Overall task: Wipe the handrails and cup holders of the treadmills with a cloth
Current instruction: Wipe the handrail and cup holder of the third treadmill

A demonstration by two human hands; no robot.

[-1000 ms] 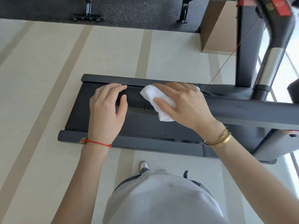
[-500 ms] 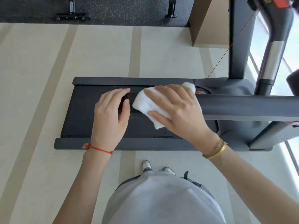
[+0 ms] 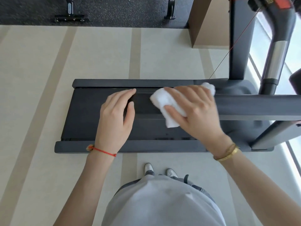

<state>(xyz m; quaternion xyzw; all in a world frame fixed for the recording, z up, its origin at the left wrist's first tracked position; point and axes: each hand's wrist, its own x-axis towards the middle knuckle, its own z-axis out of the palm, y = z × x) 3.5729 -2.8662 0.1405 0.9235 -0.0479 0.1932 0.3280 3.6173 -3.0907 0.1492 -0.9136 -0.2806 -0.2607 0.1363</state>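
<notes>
Wiping handrail (image 3: 252, 106): right grip (image 3: 198, 116) clasps white cloth (image 3: 162, 101) against rail, at 3 o'clock from left grip (image 3: 114, 121), resting released on rail end. Press evenly, wrap cloth underneath, stroke full length.

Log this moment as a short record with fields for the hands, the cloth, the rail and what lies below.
handrail: dark padded bar, runs right from the hands
left hand: rests at the handrail's free end, fingers fairly straight, holds nothing
right hand: grips the white cloth against the handrail
white cloth: bunched, draped over the rail, partly under the fingers
treadmill deck: below the rail, on a pale striped floor
cup holders: not in view
</notes>
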